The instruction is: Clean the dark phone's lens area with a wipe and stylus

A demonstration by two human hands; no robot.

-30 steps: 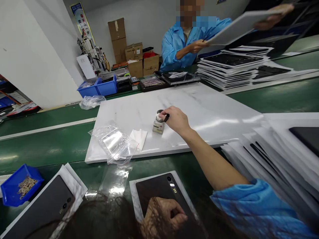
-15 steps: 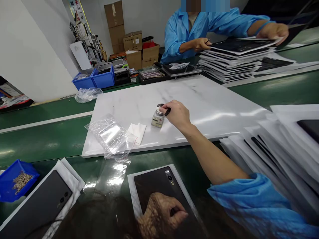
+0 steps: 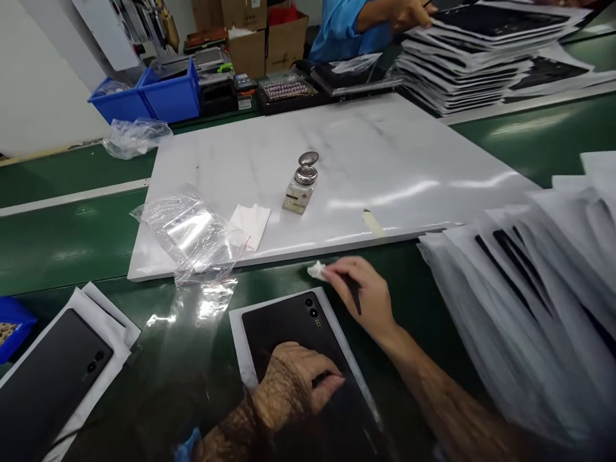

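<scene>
My right hand (image 3: 366, 295) pinches a small white wad of tissue (image 3: 317, 271) above the green bench. A slim black tool (image 3: 355, 298) is tucked in the same hand; its kind is unclear. My left hand (image 3: 303, 378) rests over a dark tablet back cover (image 3: 274, 321) with a camera cluster, which lies on a white sheet (image 3: 237, 330). The thumb and fingers of that hand are closed together, and whatever they hold, if anything, is hidden. On the white marbled board stands a small glass bottle (image 3: 297, 197), its round metal lid (image 3: 308, 158) flipped up.
A clear plastic bag (image 3: 192, 231) and folded white tissue (image 3: 253, 224) lie on the board (image 3: 231, 154). Another dark cover (image 3: 58, 378) is at left, near a blue bin (image 3: 14, 327). White sleeves (image 3: 510, 256) fill the right side. A co-worker's hand (image 3: 409, 13) is by a stack (image 3: 447, 70).
My right hand has come back from the bottle toward me, carrying the white wad, and the bottle's raised lid now shows. My left hand stays over the cover. The view has tilted down.
</scene>
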